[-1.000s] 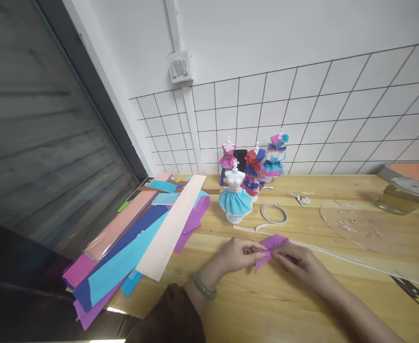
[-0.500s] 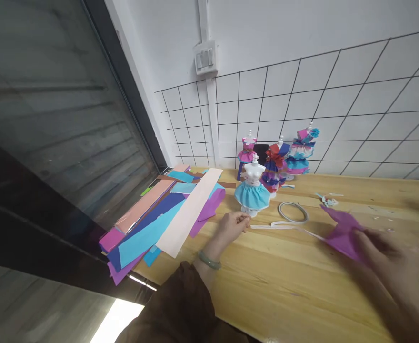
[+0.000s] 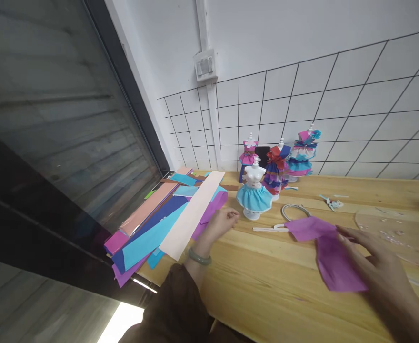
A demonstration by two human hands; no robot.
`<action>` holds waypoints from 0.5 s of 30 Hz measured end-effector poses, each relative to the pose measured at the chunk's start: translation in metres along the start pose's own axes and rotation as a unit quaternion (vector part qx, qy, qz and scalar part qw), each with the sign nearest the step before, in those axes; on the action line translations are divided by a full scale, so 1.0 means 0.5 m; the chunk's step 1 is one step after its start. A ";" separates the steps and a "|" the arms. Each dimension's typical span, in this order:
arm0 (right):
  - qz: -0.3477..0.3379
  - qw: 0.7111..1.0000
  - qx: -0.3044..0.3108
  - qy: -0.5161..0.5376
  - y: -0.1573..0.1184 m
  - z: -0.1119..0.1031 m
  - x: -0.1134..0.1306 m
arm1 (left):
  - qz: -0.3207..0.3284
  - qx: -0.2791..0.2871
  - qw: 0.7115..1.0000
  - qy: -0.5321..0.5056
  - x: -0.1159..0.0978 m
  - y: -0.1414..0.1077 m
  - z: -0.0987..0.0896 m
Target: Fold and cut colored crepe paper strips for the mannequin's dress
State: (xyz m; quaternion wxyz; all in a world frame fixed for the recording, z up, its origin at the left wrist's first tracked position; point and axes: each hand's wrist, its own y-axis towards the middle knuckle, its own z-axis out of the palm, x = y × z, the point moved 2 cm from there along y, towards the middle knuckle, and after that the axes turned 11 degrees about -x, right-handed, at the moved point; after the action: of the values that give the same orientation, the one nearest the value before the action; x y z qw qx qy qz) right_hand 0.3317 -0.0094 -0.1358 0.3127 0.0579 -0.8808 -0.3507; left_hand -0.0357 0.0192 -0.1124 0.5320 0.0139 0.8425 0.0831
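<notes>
My right hand grips a piece of purple crepe paper by its right side, and the rest of it spreads leftward above the table. The paper's left end covers part of a thin white strip on the wood. Just left of the small white mannequin is my left hand, its fingers curled together with nothing visible in them. That mannequin stands upright in a light-blue gathered skirt. A ring of silver wire lies to its right, partly hidden by the purple paper.
Overlapping coloured paper strips cover the table's left side. Several dressed mannequins stand at the back before a wire grid on the wall. Small white bits and a clear round sheet with beads lie at the right.
My left hand has let go of the white strip's end and drawn back left. The right hand has swung the purple paper leftward, and it now hangs wider over the strip.
</notes>
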 end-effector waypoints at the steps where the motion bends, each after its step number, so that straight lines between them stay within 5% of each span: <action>1: 0.003 1.000 0.004 0.014 0.001 -0.001 -0.004 | -0.011 -0.014 1.000 0.026 0.004 0.011 -0.022; 4: -0.045 0.999 -0.007 0.008 0.003 0.001 0.005 | -0.029 -0.067 0.987 0.145 0.022 0.052 -0.106; 7: -0.177 0.984 0.015 0.020 -0.011 0.019 0.058 | -0.045 -0.099 0.975 0.196 0.049 0.095 -0.197; 11: -0.329 0.930 0.142 0.087 -0.057 0.058 0.164 | -0.055 -0.146 0.949 0.275 0.079 0.140 -0.296; 15: -0.335 0.911 0.223 0.088 -0.083 0.081 0.221 | -0.053 -0.165 0.919 0.354 0.101 0.179 -0.347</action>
State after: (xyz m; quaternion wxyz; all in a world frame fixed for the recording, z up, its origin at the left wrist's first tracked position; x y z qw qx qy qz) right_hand 0.2148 -0.0520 -0.1292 0.2316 0.4487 -0.8340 -0.2225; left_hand -0.2194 0.0914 -0.0706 0.1977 -0.1492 0.9496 0.1919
